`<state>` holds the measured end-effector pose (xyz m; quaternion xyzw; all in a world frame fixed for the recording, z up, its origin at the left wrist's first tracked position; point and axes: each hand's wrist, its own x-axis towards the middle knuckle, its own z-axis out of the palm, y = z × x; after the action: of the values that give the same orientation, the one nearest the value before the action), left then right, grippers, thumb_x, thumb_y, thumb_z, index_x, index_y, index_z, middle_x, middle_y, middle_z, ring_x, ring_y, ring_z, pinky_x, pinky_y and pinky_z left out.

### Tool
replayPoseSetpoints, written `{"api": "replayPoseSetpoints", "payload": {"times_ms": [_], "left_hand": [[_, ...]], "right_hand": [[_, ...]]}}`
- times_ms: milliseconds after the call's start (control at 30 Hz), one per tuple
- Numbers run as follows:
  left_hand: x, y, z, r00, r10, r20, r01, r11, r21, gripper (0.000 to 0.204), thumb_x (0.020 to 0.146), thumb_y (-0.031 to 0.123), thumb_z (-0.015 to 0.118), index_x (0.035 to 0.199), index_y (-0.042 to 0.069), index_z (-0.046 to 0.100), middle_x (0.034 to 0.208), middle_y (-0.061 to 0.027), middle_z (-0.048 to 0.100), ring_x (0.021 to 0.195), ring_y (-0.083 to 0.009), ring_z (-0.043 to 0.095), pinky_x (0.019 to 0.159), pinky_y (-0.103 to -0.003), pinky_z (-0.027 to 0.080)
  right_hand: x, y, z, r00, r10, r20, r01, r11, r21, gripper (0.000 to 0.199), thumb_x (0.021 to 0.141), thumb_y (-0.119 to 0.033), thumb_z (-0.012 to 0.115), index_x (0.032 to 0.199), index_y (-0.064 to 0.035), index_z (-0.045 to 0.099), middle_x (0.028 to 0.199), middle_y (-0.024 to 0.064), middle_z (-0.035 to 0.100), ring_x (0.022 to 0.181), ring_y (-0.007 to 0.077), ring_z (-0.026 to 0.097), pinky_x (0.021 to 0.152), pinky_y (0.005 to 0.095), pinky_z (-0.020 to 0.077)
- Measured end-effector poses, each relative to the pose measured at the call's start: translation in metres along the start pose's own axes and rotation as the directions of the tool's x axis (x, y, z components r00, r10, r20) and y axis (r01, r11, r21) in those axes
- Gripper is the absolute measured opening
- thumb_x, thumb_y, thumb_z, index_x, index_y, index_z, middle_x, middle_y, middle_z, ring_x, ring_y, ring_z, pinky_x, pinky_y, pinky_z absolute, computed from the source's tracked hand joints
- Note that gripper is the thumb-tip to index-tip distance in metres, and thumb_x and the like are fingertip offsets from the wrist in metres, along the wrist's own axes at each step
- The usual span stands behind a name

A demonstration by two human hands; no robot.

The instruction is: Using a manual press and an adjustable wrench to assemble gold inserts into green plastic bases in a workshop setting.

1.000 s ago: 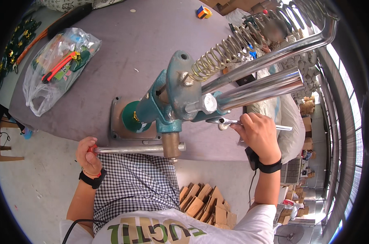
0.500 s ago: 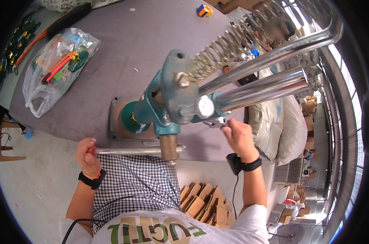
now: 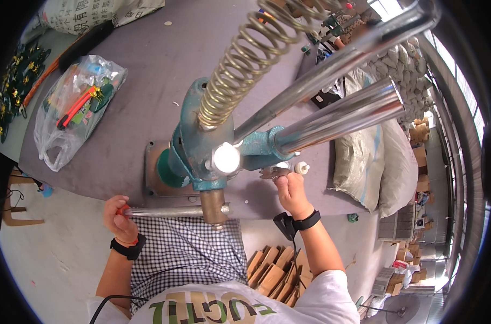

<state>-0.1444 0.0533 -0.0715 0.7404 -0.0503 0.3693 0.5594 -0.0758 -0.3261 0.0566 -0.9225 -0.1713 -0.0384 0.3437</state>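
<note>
Here's the teal hand press, bolted upright at the near edge of the grey table, and everything hangs off it. Out of its lower left side runs the steel lever bar, long axis lying level along the table's near edge, free end pointing to the person's left. The left hand is wrapped tight round that end, fist closed, a bit of red grip showing at the thumb. On the other side of the press, just right of its body and under the two big chrome columns, the right hand is up at the table edge, fingers curled and pinched on a small metal piece that pokes toward the press; exactly how the fingertips sit on it I cannot tell. A small white knob sits right beside that piece, touching or nearly so. Above the press head the coil spring climbs away, slanting up and right. Far left of the press, on the table, lies a clear plastic bag, slumped on its side, with red-handled and green bits inside. Right of the press, beyond the table, grey-white sacks are stacked, their contents hidden. Below the press, near the person's knees, flat cardboard pieces stand packed on edge.
</note>
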Motion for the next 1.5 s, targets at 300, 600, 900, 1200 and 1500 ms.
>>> {"api": "replayPoseSetpoints", "payload": {"times_ms": [300, 600, 900, 1200, 1500], "left_hand": [[-0.003, -0.003, 0.005, 0.997, 0.070, 0.012, -0.070, 0.997, 0.037, 0.038, 0.097, 0.034, 0.033, 0.097, 0.001, 0.053, 0.093, -0.0119, 0.058, 0.059, -0.0104, 0.045, 0.052, -0.020, 0.039], [-0.002, -0.004, 0.003, 1.000, -0.029, 0.001, 0.029, 0.997, -0.066, 0.037, 0.097, 0.032, 0.033, 0.099, 0.000, 0.052, 0.094, -0.0117, 0.057, 0.059, -0.0094, 0.044, 0.052, -0.019, 0.038], [-0.004, -0.006, 0.004, 0.998, -0.061, -0.003, 0.060, 0.995, -0.075, 0.040, 0.097, 0.037, 0.034, 0.098, 0.001, 0.053, 0.096, -0.0118, 0.057, 0.060, -0.0089, 0.044, 0.052, -0.019, 0.038], [-0.004, -0.003, 0.001, 0.999, -0.040, 0.022, 0.041, 0.998, -0.049, 0.044, 0.097, 0.040, 0.033, 0.098, 0.001, 0.053, 0.095, -0.0128, 0.058, 0.056, -0.0092, 0.045, 0.050, -0.019, 0.039], [-0.004, -0.004, 0.001, 1.000, -0.023, 0.016, 0.024, 0.998, -0.049, 0.042, 0.097, 0.039, 0.033, 0.098, 0.002, 0.053, 0.095, -0.0126, 0.058, 0.056, -0.0089, 0.044, 0.049, -0.020, 0.038]], "right_hand": [[-0.010, -0.025, -0.032, 0.994, -0.100, -0.050, 0.072, 0.916, -0.394, 0.015, 0.082, -0.019, 0.062, 0.079, -0.0049, 0.056, 0.064, 0.0103, 0.058, 0.056, 0.0293, 0.056, 0.051, 0.0373, 0.0432], [0.015, -0.058, -0.078, 0.985, -0.140, 0.100, 0.169, 0.667, -0.725, 0.032, 0.082, -0.032, 0.063, 0.071, -0.0065, 0.047, 0.057, 0.0070, 0.051, 0.051, 0.0261, 0.052, 0.046, 0.0363, 0.0396], [0.018, -0.035, -0.060, 0.992, -0.100, 0.073, 0.124, 0.818, -0.562, 0.025, 0.083, -0.027, 0.062, 0.076, -0.0056, 0.051, 0.065, 0.0096, 0.057, 0.060, 0.0295, 0.056, 0.054, 0.0387, 0.0435], [0.022, -0.019, -0.049, 0.983, -0.174, 0.055, 0.178, 0.848, -0.499, 0.024, 0.082, -0.025, 0.063, 0.076, -0.0048, 0.052, 0.065, 0.0092, 0.057, 0.058, 0.0292, 0.055, 0.052, 0.0364, 0.0430], [0.013, -0.005, -0.033, 0.975, -0.219, -0.046, 0.158, 0.819, -0.551, 0.031, 0.076, -0.032, 0.067, 0.071, -0.0060, 0.052, 0.059, 0.0070, 0.055, 0.053, 0.0261, 0.054, 0.049, 0.0348, 0.0412]]}}
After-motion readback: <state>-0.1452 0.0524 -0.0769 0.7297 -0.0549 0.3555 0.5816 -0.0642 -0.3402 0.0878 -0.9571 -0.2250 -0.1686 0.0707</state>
